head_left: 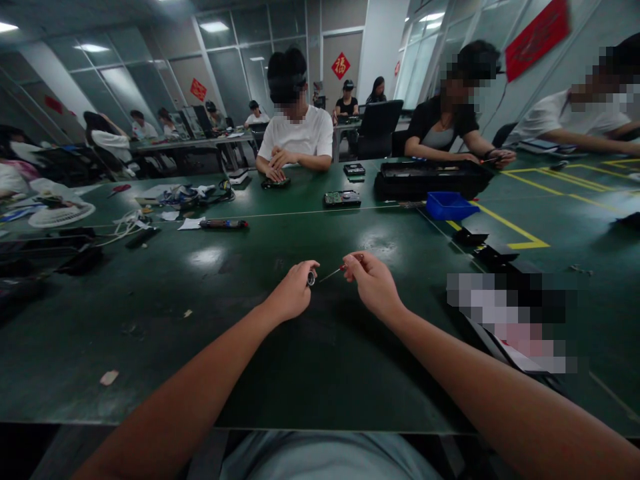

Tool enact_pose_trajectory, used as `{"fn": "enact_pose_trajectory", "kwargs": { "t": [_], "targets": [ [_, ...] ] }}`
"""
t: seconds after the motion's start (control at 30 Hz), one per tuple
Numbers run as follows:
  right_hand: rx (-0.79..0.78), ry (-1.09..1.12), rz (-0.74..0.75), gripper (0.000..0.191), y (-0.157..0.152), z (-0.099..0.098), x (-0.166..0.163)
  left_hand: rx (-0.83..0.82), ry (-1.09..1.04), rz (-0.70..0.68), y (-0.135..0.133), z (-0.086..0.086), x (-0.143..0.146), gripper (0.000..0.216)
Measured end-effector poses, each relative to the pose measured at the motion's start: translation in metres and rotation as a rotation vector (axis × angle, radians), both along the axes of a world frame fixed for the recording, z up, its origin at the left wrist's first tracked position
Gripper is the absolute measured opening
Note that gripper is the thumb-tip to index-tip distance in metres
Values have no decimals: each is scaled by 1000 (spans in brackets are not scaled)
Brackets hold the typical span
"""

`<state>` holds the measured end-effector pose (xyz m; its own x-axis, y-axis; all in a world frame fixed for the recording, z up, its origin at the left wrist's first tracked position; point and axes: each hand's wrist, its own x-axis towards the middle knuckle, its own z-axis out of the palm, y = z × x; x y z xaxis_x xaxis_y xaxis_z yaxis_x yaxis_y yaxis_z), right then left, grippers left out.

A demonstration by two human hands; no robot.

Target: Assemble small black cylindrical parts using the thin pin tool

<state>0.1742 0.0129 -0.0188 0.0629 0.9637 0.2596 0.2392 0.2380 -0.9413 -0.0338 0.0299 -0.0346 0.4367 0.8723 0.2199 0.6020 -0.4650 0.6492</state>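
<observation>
My left hand [296, 291] is closed around a small round piece with a silvery ring-shaped end [311, 278], whose kind I cannot make out. Between the thumb and fingers of my right hand [371, 283] is a thin screwdriver [332, 274] with a red part near the fingers. Its shaft points left and down, and the tip is a short way from the round piece, apart from it. Both hands are above the green table [320, 373], near its middle.
Ahead lie hard drives [342, 199] and a red-and-dark pen-like tool [224, 225]. A blue tray [450, 206] and a long black case [434, 180] stand at the right. Cables and parts [185, 195] clutter the far left. Co-workers sit across the table.
</observation>
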Motion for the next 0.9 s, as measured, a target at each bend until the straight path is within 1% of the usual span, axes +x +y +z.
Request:
{"fn": "enact_pose_trajectory", "kwargs": {
  "t": [0.07, 0.13, 0.2, 0.3, 0.33, 0.4, 0.5, 0.77, 0.9],
  "targets": [
    [-18, -62, 8, 34, -2, 3, 1, 13, 40, -13, 4, -3, -4, 41],
    [-12, -80, 9, 35, -3, 4, 2, 52, 66, -25, 7, -3, -6, 33],
    [20, -51, 10, 31, -4, 4, 2, 88, 56, -20, 7, -2, -8, 36],
    [91, 68, 21, 25, -4, 4, 1, 100, -9, 48, 7, -2, -10, 48],
    [109, 109, 23, 25, -3, 4, 0, 97, -31, 75, 7, -2, -10, 49],
    [122, 155, 22, 26, -3, 3, 0, 99, -54, 102, 7, -1, -10, 43],
    [108, 150, 21, 25, -3, 3, 1, 119, -53, 76, 8, -1, -11, 33],
    [75, 157, 92, 24, -1, 0, 1, 110, -49, 55, 8, -1, -12, 37],
    [72, 180, 82, 25, -1, -2, 1, 108, -56, 57, 8, 0, -11, 38]
  ]
}}
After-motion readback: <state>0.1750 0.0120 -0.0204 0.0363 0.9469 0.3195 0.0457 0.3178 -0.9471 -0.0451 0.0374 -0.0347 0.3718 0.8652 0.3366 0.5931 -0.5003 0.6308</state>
